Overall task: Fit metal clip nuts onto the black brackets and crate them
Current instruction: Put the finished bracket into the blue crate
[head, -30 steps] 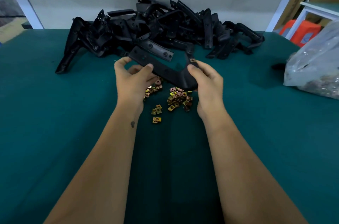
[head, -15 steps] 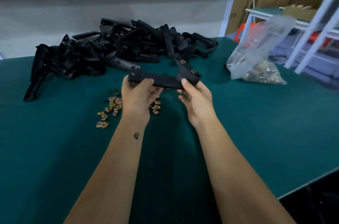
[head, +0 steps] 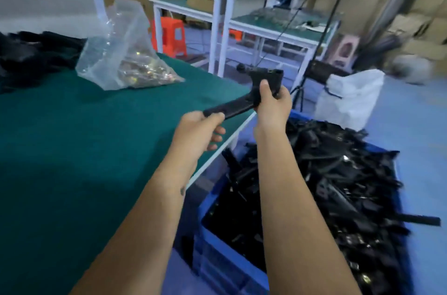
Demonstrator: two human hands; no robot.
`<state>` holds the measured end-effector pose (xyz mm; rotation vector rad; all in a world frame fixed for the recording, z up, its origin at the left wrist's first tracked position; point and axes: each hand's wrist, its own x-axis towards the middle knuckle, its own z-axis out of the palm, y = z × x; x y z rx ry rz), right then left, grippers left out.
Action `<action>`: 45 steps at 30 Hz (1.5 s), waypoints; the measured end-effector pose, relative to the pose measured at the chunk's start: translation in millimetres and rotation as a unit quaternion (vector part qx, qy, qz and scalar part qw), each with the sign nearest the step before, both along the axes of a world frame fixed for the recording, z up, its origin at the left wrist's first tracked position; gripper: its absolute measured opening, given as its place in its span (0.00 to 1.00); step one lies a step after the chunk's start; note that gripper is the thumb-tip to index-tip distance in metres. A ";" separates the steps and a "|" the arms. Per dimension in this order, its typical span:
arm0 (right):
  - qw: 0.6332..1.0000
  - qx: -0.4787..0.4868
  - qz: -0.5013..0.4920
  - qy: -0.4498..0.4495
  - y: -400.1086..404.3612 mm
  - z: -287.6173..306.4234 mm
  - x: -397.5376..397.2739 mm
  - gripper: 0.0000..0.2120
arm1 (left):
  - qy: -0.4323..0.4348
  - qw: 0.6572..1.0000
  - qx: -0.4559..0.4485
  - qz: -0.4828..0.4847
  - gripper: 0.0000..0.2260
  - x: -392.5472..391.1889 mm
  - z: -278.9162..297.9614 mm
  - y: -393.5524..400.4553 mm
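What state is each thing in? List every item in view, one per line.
black bracket: held in the air over the table edge, between both hands
left hand: grip closed on the bracket's near end
right hand: grip closed around the bracket's far, angled end
blue crate: on the floor beside the table, heaped with black brackets
plastic bag: open-topped, lying on the green table, metal parts inside

View has swung right since 0.5 s ago: clip nuts on the mat now out of frame, blue crate (head: 219,253) of brackets now in view beside the table (head: 72,149). Both hands have carried the black bracket (head: 242,103) off the tabletop to the table's right edge (right hand (head: 272,105) past it, over the crate; left hand (head: 197,131) still over the mat).
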<state>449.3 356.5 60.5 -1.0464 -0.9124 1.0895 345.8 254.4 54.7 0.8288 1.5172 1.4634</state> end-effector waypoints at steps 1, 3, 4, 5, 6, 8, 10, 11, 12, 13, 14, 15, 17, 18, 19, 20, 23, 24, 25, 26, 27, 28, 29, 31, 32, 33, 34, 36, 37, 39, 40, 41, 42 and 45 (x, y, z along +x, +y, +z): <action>0.999 -0.007 -0.011 -0.037 7.5 -2.8 24.7 0.10 | 0.002 0.999 -0.018 -0.042 0.09 19.8 -6.2 5.6; 0.993 -0.018 -0.019 -0.115 20.7 -6.7 70.4 0.06 | 0.006 0.991 -0.057 -0.124 0.10 49.8 -17.7 12.1; 0.989 -0.025 -0.022 -0.147 25.4 -7.2 90.9 0.03 | 0.016 0.983 -0.077 -0.167 0.09 59.8 -22.5 14.3; 0.984 -0.032 -0.028 -0.171 29.6 -7.2 109.7 0.02 | 0.033 0.973 -0.096 -0.208 0.10 66.9 -26.9 16.2; 0.981 -0.043 -0.036 -0.184 34.4 -7.9 126.8 0.03 | 0.051 0.963 -0.109 -0.241 0.10 70.8 -30.5 17.8; 0.978 -0.065 -0.054 -0.191 45.1 -9.1 158.0 0.02 | 0.079 0.950 -0.125 -0.274 0.10 71.8 -35.2 19.8; 0.969 -0.102 -0.057 -0.220 55.6 -12.4 181.4 0.12 | 0.091 0.950 -0.130 -0.270 0.09 67.7 -38.8 21.3; 0.957 -0.122 -0.049 -0.258 59.3 -14.5 189.7 0.17 | 0.094 0.952 -0.131 -0.260 0.09 65.4 -40.3 22.1; 0.939 -0.140 -0.037 -0.314 62.6 -18.4 196.8 0.19 | 0.095 0.955 -0.131 -0.249 0.09 62.8 -42.2 22.7; 0.916 -0.158 -0.021 -0.367 62.9 -21.8 200.4 0.19 | 0.094 0.958 -0.132 -0.238 0.09 61.3 -44.3 23.5; 0.897 -0.174 -0.009 -0.405 62.5 -26.1 202.8 0.20 | 0.091 0.960 -0.132 -0.229 0.09 60.2 -46.7 24.0; 0.882 -0.186 -0.003 -0.434 61.3 -30.1 203.4 0.20 | 0.088 0.961 -0.133 -0.225 0.08 59.9 -49.1 24.2; 0.858 -0.185 -0.015 -0.479 59.0 -36.3 201.4 0.22 | 0.088 0.960 -0.131 -0.230 0.08 61.4 -53.3 24.0; 0.849 -0.177 -0.028 -0.496 58.4 -37.6 199.5 0.23 | 0.090 0.959 -0.131 -0.235 0.08 62.5 -54.5 24.1; 0.841 -0.170 -0.039 -0.512 58.3 -38.2 197.3 0.24 | 0.092 0.958 -0.131 -0.240 0.08 63.5 -55.4 24.0; 0.834 -0.168 -0.050 -0.523 58.4 -38.5 195.4 0.25 | 0.094 0.956 -0.130 -0.246 0.09 64.0 -55.9 23.8; 0.813 -0.161 -0.098 -0.551 57.4 -36.4 189.8 0.23 | 0.096 0.955 -0.124 -0.252 0.09 64.7 -56.2 21.4; 0.813 -0.148 -0.124 -0.550 55.7 -33.4 186.2 0.21 | 0.092 0.959 -0.111 -0.243 0.09 65.0 -55.4 20.8; 0.819 -0.128 -0.149 -0.540 53.9 -28.7 181.1 0.20 | 0.085 0.966 -0.089 -0.225 0.10 65.7 -53.5 20.8; 0.829 -0.105 -0.168 -0.523 52.1 -22.6 173.2 0.19 | 0.070 0.976 -0.056 -0.198 0.11 66.3 -51.0 21.2; 0.839 -0.076 -0.178 -0.509 50.6 -15.7 161.7 0.18 | 0.045 0.986 -0.018 -0.162 0.12 66.4 -48.3 22.3; 0.847 -0.045 -0.172 -0.501 48.9 -8.8 145.5 0.17 | 0.017 0.992 0.021 -0.123 0.13 65.5 -44.1 23.5; 0.853 -0.008 -0.152 -0.499 46.6 -2.7 124.8 0.16 | -0.003 0.995 0.053 -0.086 0.14 63.2 -39.4 24.4; 0.857 0.073 -0.085 -0.503 38.6 6.3 73.0 0.15 | -0.028 0.994 0.097 -0.028 0.14 55.5 -27.0 24.9; 0.858 0.111 -0.050 -0.499 31.9 9.6 49.6 0.14 | -0.038 0.993 0.111 -0.011 0.14 52.7 -20.3 25.5; 0.863 0.152 -0.003 -0.482 22.5 10.2 12.0 0.13 | -0.043 0.991 0.125 0.022 0.14 36.6 -14.8 21.3; 0.877 0.174 0.032 -0.447 14.8 11.5 -8.6 0.12 | -0.052 0.989 0.135 0.034 0.14 31.8 -8.3 21.1; 0.915 0.175 0.120 -0.342 -5.3 13.8 -60.0 0.09 | -0.072 0.981 0.154 0.088 0.14 4.0 1.6 11.9; 0.927 0.165 0.161 -0.295 -16.5 14.0 -85.4 0.08 | -0.077 0.976 0.163 0.120 0.14 -15.5 5.0 3.0; 0.929 0.165 0.221 -0.248 -37.9 13.6 -132.7 0.10 | -0.065 0.968 0.169 0.172 0.14 -58.0 9.1 -16.9; 0.922 0.174 0.246 -0.242 -48.3 13.2 -154.7 0.11 | -0.054 0.965 0.165 0.198 0.13 -79.9 8.9 -27.0; 0.913 0.183 0.273 -0.241 -58.6 12.0 -175.6 0.11 | -0.045 0.960 0.157 0.226 0.13 -100.9 8.5 -38.1; 0.903 0.187 0.300 -0.244 -69.6 9.9 -196.1 0.11 | -0.043 0.955 0.148 0.255 0.13 -121.2 7.3 -50.0; 0.870 0.196 0.374 -0.255 -102.6 -2.4 -254.5 0.09 | -0.045 0.933 0.126 0.333 0.11 -175.9 -1.7 -87.9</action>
